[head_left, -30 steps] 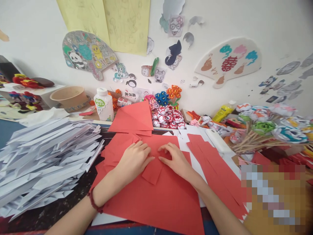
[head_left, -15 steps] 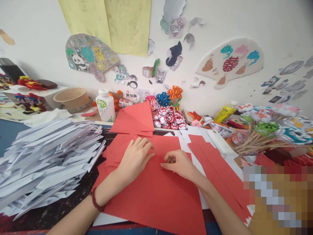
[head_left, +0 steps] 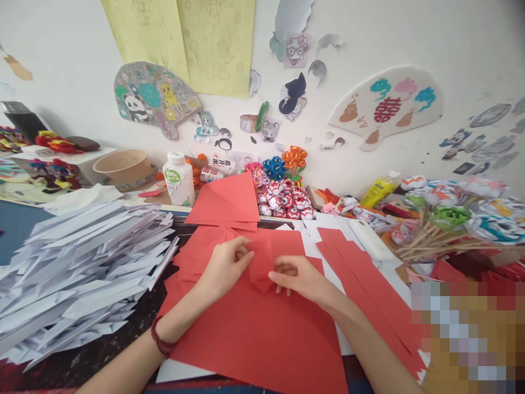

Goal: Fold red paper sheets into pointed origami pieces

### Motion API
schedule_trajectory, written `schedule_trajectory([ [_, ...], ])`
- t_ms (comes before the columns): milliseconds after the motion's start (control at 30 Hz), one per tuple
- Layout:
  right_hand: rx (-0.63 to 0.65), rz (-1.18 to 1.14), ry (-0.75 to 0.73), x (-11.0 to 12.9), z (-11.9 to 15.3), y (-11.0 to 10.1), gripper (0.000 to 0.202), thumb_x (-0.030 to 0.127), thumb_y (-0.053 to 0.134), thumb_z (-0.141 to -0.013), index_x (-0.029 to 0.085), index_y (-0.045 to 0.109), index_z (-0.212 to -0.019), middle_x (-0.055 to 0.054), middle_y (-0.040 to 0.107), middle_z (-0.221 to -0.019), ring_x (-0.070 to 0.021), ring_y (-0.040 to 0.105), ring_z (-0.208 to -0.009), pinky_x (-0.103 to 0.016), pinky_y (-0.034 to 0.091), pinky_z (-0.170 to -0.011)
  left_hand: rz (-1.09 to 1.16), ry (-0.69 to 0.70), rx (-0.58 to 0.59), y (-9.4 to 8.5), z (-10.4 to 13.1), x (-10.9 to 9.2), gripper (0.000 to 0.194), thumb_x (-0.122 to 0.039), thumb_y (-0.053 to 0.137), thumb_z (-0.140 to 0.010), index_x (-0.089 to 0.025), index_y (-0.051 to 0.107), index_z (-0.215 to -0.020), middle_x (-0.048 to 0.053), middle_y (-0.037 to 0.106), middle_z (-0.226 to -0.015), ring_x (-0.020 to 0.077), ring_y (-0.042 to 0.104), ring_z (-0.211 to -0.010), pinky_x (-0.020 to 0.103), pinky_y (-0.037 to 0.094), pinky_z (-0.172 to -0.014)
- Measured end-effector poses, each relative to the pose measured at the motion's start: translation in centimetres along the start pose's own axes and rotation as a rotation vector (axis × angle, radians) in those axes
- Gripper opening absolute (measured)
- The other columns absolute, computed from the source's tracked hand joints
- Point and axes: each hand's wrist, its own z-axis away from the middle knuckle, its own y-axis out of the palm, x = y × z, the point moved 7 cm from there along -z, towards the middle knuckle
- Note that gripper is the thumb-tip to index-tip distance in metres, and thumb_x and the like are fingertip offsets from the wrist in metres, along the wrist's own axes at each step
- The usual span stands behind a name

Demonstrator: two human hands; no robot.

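Note:
A small folded red paper point(head_left: 261, 265) is held up between both hands above a large red sheet point(head_left: 254, 334). My left hand point(head_left: 229, 262) pinches its left edge with thumb and fingers. At its lower right edge, my right hand point(head_left: 297, 278) grips it between thumb and curled fingers. More red sheets point(head_left: 192, 251) lie under and beside my left hand. Behind them rests a stack of red squares point(head_left: 225, 200).
Many folded white paper strips point(head_left: 90, 273) are heaped at the left. Long red strips point(head_left: 365, 284) lie on the right. Along the wall stand a white bottle point(head_left: 179, 180), a round tub point(head_left: 123, 168), paper flowers point(head_left: 287, 198) and a yellow bottle point(head_left: 379, 189).
The small red paper has come up into view between the hands. My left hand has turned and its fingers have closed on the paper; the right hand has shifted slightly down.

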Motion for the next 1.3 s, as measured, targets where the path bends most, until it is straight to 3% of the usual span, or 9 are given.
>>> schedule_trajectory([
  [67, -0.201, 0.118, -0.055, 0.1, -0.1, -1.1, 0.032, 0.046, 0.067, -0.079, 0.018, 0.064, -0.093, -0.006, 0.070, -0.086, -0.0178, 0.066, -0.073, -0.028, 0.051, -0.063, -0.045, -0.003, 0.068, 0.7, 0.0, 0.1, 0.012, -0.029, 0.052, -0.083, -0.018, 0.055, -0.079, -0.002, 0.061, -0.063, 0.0130, 0.055, -0.058, 0.024, 0.039, -0.056],
  [133, -0.308, 0.177, -0.080, 0.0, -0.3, -1.4, 0.025, 0.043, 0.066, -0.080, 0.019, 0.065, -0.087, -0.005, 0.070, -0.083, -0.0177, 0.065, -0.072, -0.029, 0.052, -0.064, -0.134, -0.016, 0.108, 1.4, 0.1, 0.2, 0.018, -0.028, 0.049, -0.085, -0.018, 0.052, -0.071, -0.002, 0.059, -0.060, 0.0124, 0.053, -0.056, 0.024, 0.036, -0.054],
  [233, -0.318, 0.195, -0.036, -0.7, -0.7, -0.9, 0.018, 0.035, 0.062, -0.081, 0.019, 0.063, -0.074, -0.002, 0.067, -0.068, -0.0163, 0.062, -0.059, -0.028, 0.050, -0.056, -0.352, -0.019, 0.051, 1.7, 0.4, 0.0, 0.029, -0.027, 0.043, -0.089, -0.018, 0.048, -0.062, -0.001, 0.054, -0.055, 0.0124, 0.049, -0.051, 0.025, 0.029, -0.051],
  [333, -0.399, 0.290, -0.027, -0.8, -0.6, -1.1, 0.010, 0.026, 0.062, -0.078, 0.020, 0.065, -0.070, -0.002, 0.068, -0.068, -0.0173, 0.064, -0.061, -0.028, 0.049, -0.057, -0.528, -0.003, 0.018, 2.3, 0.7, -0.2, 0.028, -0.026, 0.043, -0.091, -0.018, 0.049, -0.064, 0.001, 0.057, -0.057, 0.0137, 0.052, -0.051, 0.025, 0.026, -0.051],
  [600, -0.510, 0.599, 0.005, -0.5, -0.5, -1.4, 0.019, 0.031, 0.063, -0.080, 0.022, 0.061, -0.063, -0.001, 0.066, -0.061, -0.0175, 0.059, -0.055, -0.029, 0.038, -0.051, -0.836, 0.008, -0.019, 3.3, 1.0, -0.2, 0.021, -0.030, 0.040, -0.094, -0.019, 0.053, -0.081, 0.005, 0.065, -0.070, 0.0194, 0.060, -0.058, 0.026, 0.021, -0.049],
  [833, -0.573, 0.650, -0.128, 0.3, -0.2, -1.0, 0.002, 0.020, 0.066, -0.078, 0.022, 0.065, -0.078, -0.001, 0.068, -0.075, -0.0185, 0.062, -0.065, -0.030, 0.042, -0.059, -0.861, 0.181, -0.043, 3.9, 1.2, -1.4, 0.023, -0.023, 0.038, -0.096, -0.019, 0.055, -0.079, 0.004, 0.063, -0.077, 0.0177, 0.058, -0.068, 0.027, 0.022, -0.051],
  [1067, -0.620, 0.749, -0.198, 0.8, 0.3, -0.6, 0.013, 0.016, 0.059, -0.085, 0.022, 0.069, -0.081, -0.003, 0.069, -0.080, -0.0195, 0.064, -0.068, -0.031, 0.043, -0.061, -0.815, 0.301, -0.088, 3.7, 1.7, -1.6, 0.026, -0.023, 0.042, -0.096, -0.020, 0.062, -0.078, 0.003, 0.064, -0.077, 0.0160, 0.054, -0.070, 0.027, 0.030, -0.056],
  [1300, -0.520, 0.925, -0.326, 1.2, 0.6, 0.5, 0.029, 0.012, 0.044, -0.094, 0.021, 0.070, -0.085, -0.006, 0.067, -0.082, -0.0191, 0.063, -0.072, -0.031, 0.044, -0.062, -0.713, 0.332, -0.041, 3.5, 2.0, -1.5, 0.025, -0.024, 0.044, -0.097, -0.024, 0.068, -0.094, 0.002, 0.067, -0.089, 0.0168, 0.057, -0.081, 0.028, 0.036, -0.062],
])
